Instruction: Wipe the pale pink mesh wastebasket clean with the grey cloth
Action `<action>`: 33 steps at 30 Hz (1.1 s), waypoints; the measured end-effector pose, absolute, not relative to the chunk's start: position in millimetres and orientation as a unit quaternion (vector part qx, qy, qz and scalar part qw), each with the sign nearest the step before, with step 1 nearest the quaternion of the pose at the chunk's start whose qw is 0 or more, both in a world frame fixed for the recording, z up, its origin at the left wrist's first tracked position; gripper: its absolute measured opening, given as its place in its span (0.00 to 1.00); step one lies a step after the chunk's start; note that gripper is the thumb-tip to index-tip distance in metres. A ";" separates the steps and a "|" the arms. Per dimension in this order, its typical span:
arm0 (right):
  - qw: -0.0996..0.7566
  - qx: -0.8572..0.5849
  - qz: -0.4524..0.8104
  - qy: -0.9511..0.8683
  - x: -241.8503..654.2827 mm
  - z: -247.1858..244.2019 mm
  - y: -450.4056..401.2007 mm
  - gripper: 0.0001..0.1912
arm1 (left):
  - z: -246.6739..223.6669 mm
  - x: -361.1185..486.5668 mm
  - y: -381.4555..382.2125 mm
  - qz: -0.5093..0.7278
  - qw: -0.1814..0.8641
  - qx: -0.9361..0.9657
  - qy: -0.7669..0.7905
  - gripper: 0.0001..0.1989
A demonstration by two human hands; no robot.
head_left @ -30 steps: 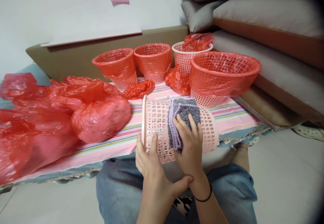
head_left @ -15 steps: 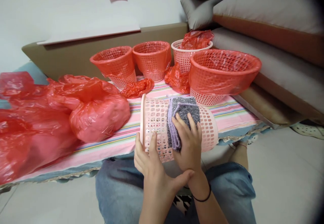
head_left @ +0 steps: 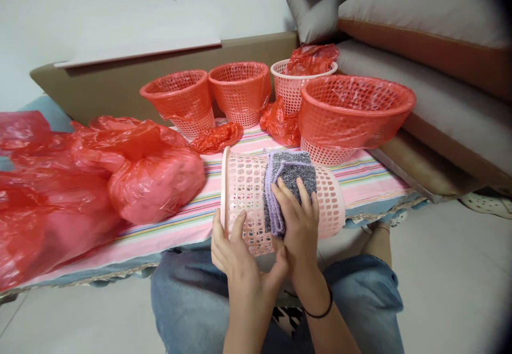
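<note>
A pale pink plastic mesh basket point(head_left: 248, 188) lies on its side at the front edge of the bed-like surface, its rim toward the left. My left hand point(head_left: 242, 260) steadies it near the rim, fingers spread around the edge and thumb bent in by the near side. Pressed against the basket's upper side is a folded grey cloth with lilac edging point(head_left: 294, 170). My right hand point(head_left: 298, 223) holds this cloth, fingers laid over it and the thumb largely hidden. The two wrists are close together, low in the view.
Red-bag-lined baskets point(head_left: 244, 90) stand behind on the striped cloth point(head_left: 180, 218), with a larger-looking one point(head_left: 356, 114) at right. A pink basket point(head_left: 286, 85) holds a crumpled red bag. Filled red bags point(head_left: 156, 178) sit left. Cushions point(head_left: 432, 18) are stacked at right.
My left thumb has moved inward and up, toward the basket and my right hand. The cloth and right hand stay at nearly the same spot on the basket.
</note>
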State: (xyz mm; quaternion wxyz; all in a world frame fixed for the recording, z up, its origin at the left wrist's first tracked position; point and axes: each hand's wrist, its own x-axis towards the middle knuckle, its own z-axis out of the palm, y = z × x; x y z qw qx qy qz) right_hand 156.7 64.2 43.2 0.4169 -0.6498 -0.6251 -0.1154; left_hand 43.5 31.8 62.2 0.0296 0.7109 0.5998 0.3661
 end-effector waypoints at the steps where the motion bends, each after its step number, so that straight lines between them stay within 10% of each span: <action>1: 0.422 -0.654 -0.118 -0.617 156.1 43.4 64.8 0.29 | 62.3 43.3 31.8 0.369 0.032 0.709 0.600 0.37; 14: 0.418 -0.650 -0.048 -0.633 157.2 54.8 56.8 0.35 | 63.4 22.4 28.6 0.300 0.089 0.770 0.556 0.64; 25: 0.413 -0.655 -0.073 -0.629 157.6 50.6 60.3 0.36 | 65.3 19.4 31.9 0.310 0.112 0.772 0.543 0.39; 33: 0.412 -0.641 -0.077 -0.642 159.3 47.3 61.4 0.35 | 72.1 30.9 28.0 0.304 0.116 0.747 0.580 0.45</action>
